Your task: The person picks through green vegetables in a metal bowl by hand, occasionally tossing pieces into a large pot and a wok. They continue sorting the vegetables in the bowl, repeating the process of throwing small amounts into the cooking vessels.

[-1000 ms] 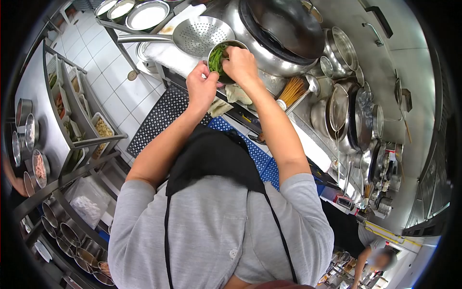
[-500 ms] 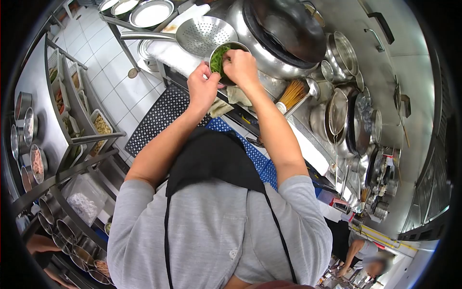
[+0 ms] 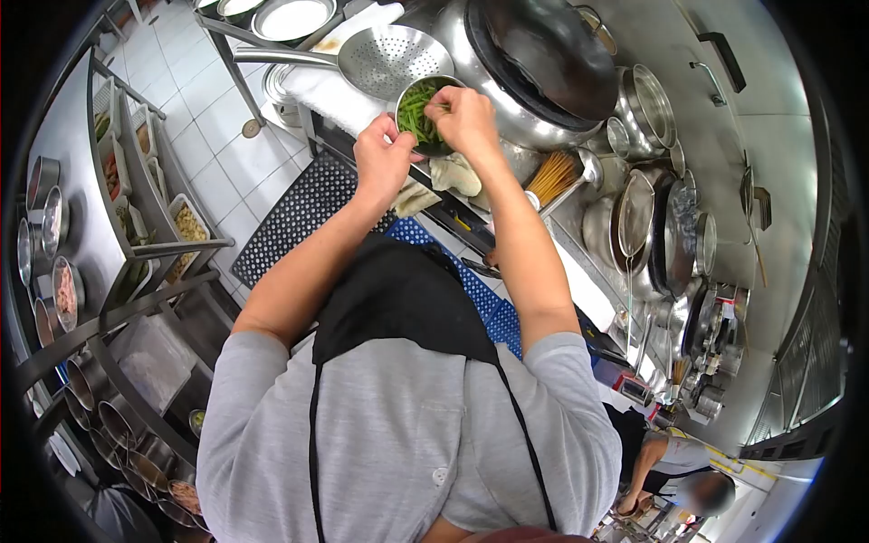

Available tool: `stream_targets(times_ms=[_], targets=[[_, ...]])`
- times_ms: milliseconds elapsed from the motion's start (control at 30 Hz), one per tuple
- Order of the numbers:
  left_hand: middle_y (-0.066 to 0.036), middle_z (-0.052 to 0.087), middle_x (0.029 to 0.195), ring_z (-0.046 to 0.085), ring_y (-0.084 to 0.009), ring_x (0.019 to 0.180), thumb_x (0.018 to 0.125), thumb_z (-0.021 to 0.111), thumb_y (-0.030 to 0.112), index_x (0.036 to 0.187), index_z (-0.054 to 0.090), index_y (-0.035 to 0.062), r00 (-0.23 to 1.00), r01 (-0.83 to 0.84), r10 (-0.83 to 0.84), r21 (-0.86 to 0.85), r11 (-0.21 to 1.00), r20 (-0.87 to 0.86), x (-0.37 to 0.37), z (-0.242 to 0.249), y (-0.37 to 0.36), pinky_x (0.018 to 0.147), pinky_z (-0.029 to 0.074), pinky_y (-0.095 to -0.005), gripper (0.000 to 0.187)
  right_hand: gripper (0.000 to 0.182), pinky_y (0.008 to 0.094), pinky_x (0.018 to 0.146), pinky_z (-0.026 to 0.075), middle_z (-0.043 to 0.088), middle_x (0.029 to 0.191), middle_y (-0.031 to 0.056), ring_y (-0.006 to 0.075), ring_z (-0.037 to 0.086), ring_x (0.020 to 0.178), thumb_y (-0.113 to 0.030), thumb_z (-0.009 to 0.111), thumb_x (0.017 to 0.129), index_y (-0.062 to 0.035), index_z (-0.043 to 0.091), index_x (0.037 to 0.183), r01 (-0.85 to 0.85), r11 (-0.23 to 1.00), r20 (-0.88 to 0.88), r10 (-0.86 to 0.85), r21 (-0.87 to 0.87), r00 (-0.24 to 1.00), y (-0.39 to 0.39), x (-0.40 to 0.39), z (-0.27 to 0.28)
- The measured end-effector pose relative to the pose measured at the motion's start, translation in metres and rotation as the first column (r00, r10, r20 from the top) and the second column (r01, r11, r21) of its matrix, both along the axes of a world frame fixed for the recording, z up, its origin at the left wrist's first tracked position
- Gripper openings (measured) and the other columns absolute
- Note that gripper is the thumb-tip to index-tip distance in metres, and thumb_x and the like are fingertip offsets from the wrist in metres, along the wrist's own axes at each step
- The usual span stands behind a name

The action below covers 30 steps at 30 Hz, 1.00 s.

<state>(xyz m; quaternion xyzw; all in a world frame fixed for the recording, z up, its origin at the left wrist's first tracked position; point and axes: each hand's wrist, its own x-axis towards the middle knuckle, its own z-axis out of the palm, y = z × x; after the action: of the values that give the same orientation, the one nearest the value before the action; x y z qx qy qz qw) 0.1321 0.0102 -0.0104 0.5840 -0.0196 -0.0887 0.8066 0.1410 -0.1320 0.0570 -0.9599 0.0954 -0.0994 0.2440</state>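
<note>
Greens [image 3: 413, 110] partly behind right hand [image 3: 466, 119], wok [image 3: 543, 54] cropped above, co-worker's head [image 3: 710, 493] blurred

Two bare forearms, left [image 3: 312, 256] and right [image 3: 525, 242], reaching forward and converging ahead of the torso, elbows out to either side. Left hand [image 3: 383, 154]: bent in a grip, thumb and forefinger turned inward. Right hand [image 3: 466, 119] — slightly farther forward, back uppermost, fingers bent downward, fingertips partly hidden. Wrists [image 3: 485, 156] — close together, without contact.
</note>
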Motion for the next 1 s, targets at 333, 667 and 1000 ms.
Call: stream_targets(times_ms=[333, 667, 1000], targets=[[-0.036, 0.033, 0.152, 0.069, -0.0311, 0.100, 0.086, 0.061, -0.004, 0.070, 0.047, 0.0002, 0.991, 0.083, -0.085, -0.015, 0.996, -0.108, 0.004, -0.004, 0.005, 0.065, 0.065, -0.0320, 0.022, 0.023, 0.0402, 0.068, 0.053, 0.072, 0.078, 0.0174, 0.0236, 0.071, 0.072, -0.020, 0.073, 0.083, 0.0013, 0.070, 0.092, -0.018, 0.852, -0.034, 0.042, 0.523, 0.999, -0.026, 0.010, -0.015], [-0.009, 0.061, 0.086, 0.065, -0.0154, 0.066, 0.085, 0.061, -0.004, 0.067, 0.042, -0.0016, 0.998, -0.051, 0.051, -0.008, 0.999, 0.036, -0.005, 0.000, -0.002, 0.056, 0.062, -0.0306, 0.026, 0.016, 0.0518, 0.082, 0.054, 0.071, 0.086, 0.0240, 0.0432, 0.069, 0.085, -0.010, 0.062, 0.081, -0.0050, 0.072, 0.093, -0.143, 0.978, -0.049, 0.137, -0.154, 0.989, 0.007, -0.012, 0.003], [-0.023, 0.053, 0.134, 0.069, -0.0257, 0.095, 0.086, 0.061, -0.005, 0.069, 0.046, 0.0017, 0.996, 0.082, -0.083, -0.024, 0.996, -0.035, -0.001, -0.003, 0.006, 0.066, 0.066, -0.0329, 0.024, 0.016, 0.0468, 0.077, 0.056, 0.070, 0.079, 0.0213, 0.0397, 0.070, 0.080, -0.014, 0.067, 0.083, -0.0063, 0.074, 0.095, -0.144, 0.980, -0.014, 0.143, -0.135, 0.990, -0.005, -0.013, 0.013]])
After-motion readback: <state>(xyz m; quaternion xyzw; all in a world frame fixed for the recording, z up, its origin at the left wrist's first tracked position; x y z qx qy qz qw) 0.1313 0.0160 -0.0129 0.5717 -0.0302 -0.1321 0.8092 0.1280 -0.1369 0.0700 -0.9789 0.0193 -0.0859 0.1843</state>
